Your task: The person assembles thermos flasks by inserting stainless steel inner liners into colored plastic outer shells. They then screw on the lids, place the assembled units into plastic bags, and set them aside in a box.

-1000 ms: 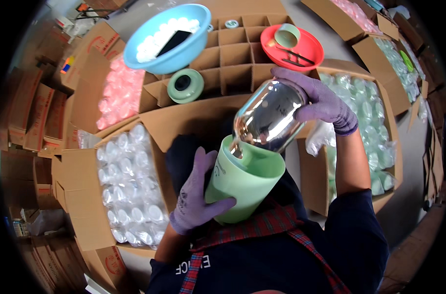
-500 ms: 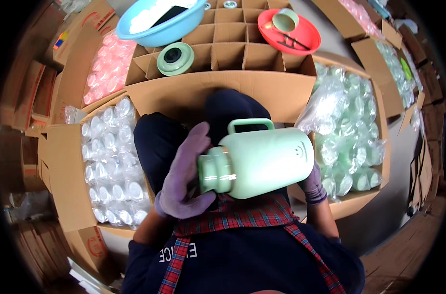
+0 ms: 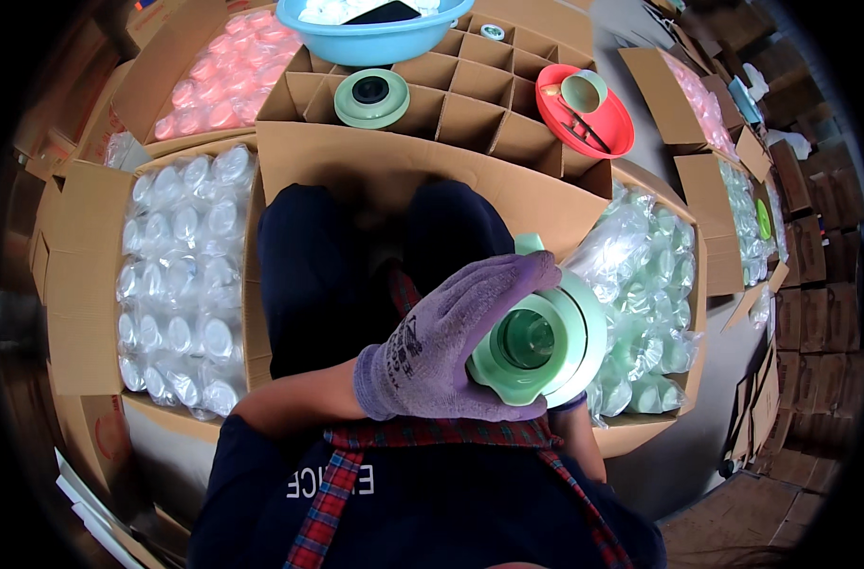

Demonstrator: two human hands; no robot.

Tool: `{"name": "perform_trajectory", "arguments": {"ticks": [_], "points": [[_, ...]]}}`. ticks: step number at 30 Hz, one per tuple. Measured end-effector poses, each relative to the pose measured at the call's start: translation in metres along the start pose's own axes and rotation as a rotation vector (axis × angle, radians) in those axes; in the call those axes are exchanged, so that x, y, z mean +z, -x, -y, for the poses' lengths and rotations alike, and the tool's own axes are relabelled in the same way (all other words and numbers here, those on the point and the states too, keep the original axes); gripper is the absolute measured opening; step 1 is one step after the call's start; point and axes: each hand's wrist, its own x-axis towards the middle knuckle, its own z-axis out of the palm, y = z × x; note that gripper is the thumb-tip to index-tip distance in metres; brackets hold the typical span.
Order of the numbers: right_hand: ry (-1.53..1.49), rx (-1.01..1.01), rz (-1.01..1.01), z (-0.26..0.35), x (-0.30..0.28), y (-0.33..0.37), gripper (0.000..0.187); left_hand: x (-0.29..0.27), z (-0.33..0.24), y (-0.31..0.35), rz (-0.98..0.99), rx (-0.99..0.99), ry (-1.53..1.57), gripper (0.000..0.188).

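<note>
The right hand (image 3: 572,403) is almost wholly hidden behind the pale green flask (image 3: 538,338); only a sliver of its purple glove shows below the flask's rim, above the bare forearm, so whether its fingers are spread or closed cannot be told; the flask's body is foreshortened and hidden behind its own open mouth, which faces the camera; a bit of its handle pokes out at the top. The left hand (image 3: 446,346), in a purple knit glove, lies across the flask's neck; its fingers are pressed together and curved over the upper left of the rim, fingertips reaching the far side near the handle; the thumb wraps beneath the mouth. The flask is held over the person's lap, in front of the chest, just beside a cardboard box of bagged clear liners (image 3: 652,284) on the right; a matching box (image 3: 181,275) stands on the left. Ahead sits a divided carton (image 3: 470,90), bearing a green lid (image 3: 371,97), a blue basin (image 3: 380,28) cut off at the top edge, and a red tray (image 3: 593,119).
</note>
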Motion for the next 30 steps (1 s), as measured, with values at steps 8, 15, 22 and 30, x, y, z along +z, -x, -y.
{"name": "perform_trajectory", "arguments": {"ticks": [8, 15, 22, 30], "points": [[-0.187, 0.091, -0.026, -0.010, 0.026, -0.030, 0.055, -0.003, 0.012, 0.004, -0.056, 0.015, 0.103, 0.107], [-0.327, 0.052, 0.133, 0.053, -0.054, -0.055, 0.058, -0.029, 0.059, 0.076, -0.270, -0.155, -0.108, 0.082], [0.101, -0.455, 0.766, 0.198, -0.021, -0.172, 0.033, -0.117, 0.092, 0.050, -0.254, -0.361, -0.166, 0.043], [0.101, -0.409, 1.006, 0.193, 0.030, -0.228, 0.041, -0.188, 0.288, -0.065, -0.413, -1.175, -1.107, 0.080]]}}
